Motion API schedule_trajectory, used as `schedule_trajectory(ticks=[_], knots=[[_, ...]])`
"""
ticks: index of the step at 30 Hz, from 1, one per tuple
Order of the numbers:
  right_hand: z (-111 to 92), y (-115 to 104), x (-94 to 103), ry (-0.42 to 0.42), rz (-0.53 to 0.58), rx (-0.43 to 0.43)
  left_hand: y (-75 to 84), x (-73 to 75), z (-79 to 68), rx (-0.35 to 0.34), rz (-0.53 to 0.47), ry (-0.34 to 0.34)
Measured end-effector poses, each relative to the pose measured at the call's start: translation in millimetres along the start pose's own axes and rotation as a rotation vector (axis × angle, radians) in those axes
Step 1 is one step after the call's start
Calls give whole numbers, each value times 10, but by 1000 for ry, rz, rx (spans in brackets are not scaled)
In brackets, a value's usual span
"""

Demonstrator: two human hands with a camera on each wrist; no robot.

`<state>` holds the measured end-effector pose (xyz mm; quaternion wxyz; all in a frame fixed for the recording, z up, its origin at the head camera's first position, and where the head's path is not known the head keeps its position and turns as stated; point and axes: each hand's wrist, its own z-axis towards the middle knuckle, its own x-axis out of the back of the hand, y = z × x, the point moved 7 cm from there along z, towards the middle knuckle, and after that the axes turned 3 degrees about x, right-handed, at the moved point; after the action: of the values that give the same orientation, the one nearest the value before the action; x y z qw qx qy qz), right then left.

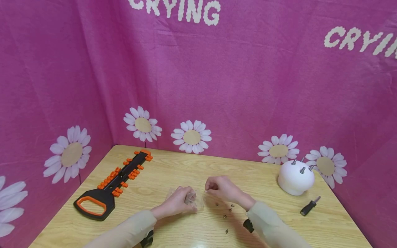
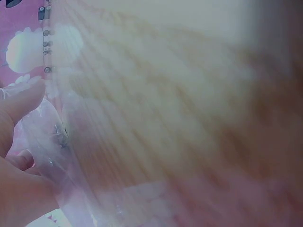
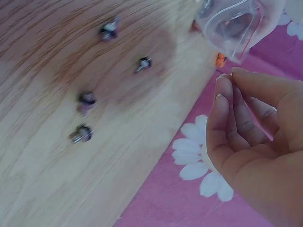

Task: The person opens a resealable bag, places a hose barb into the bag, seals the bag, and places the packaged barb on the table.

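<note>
In the head view my left hand (image 1: 177, 202) grips a clear plastic zip bag (image 3: 239, 23) over the middle of the table. Small metal pieces show inside the bag in the left wrist view, where its film (image 2: 156, 142) covers most of the picture. Just right of the bag is my right hand (image 1: 224, 188), thumb and fingertips pinched together. A tiny bright piece shows at those fingertips; its kind is too small to tell. Several small screw-like metal pieces (image 1: 224, 216) lie loose on the wood below the right hand.
On the left lies a long black holder (image 1: 96, 199) with an orange-rimmed handle and orange clips. A white rounded body (image 1: 296, 179) with metal pegs on top stands at the right, with a black-handled screwdriver (image 1: 308, 208) near it. Pink cloth (image 1: 217, 86) hangs behind the table.
</note>
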<state>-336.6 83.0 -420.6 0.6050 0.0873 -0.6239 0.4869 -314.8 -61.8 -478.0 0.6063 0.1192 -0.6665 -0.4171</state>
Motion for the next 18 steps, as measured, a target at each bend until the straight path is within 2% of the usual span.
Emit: schedule_trajectory(ticks=[11,18], knots=[[60,-241,-138,-57,47,74,3,3,-11,7,9,9],[33,-216,-122,-61,65,54,1,-1,-2,6,-7,0]])
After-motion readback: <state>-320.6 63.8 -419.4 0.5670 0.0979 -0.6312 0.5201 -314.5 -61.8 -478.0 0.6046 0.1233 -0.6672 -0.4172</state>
